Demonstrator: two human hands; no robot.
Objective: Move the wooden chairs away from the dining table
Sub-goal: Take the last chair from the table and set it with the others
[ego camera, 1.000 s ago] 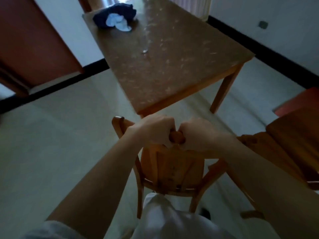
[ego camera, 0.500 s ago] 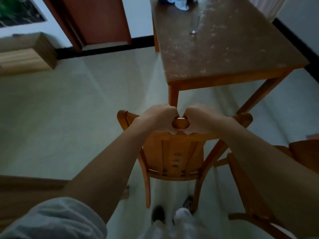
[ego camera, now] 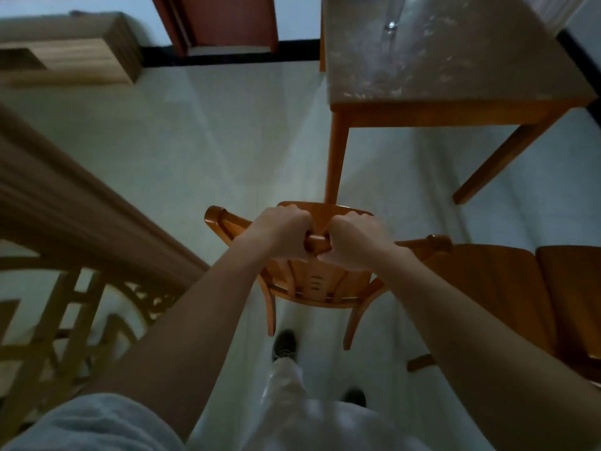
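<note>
A wooden chair (ego camera: 320, 286) stands right in front of me, its back towards me. My left hand (ego camera: 281, 232) and my right hand (ego camera: 356, 240) grip the middle of its top rail side by side, fingers curled round the wood. The dining table (ego camera: 455, 113), brown speckled top on orange wooden legs, stands beyond the chair at the upper right, its near left leg just behind the chair's seat. More wooden chairs (ego camera: 507, 294) stand close on my right.
A carved wooden railing (ego camera: 74, 222) runs along my left. A wooden cabinet (ego camera: 68, 56) and a red-brown door (ego camera: 227, 21) stand by the far wall. A glass (ego camera: 392, 17) stands on the table. Pale tiled floor (ego camera: 201, 141) lies open to the front left.
The chair, held in both hands, has come back and to the left, away from the table. My view has swung left, so the railing and cabinet have come into sight.
</note>
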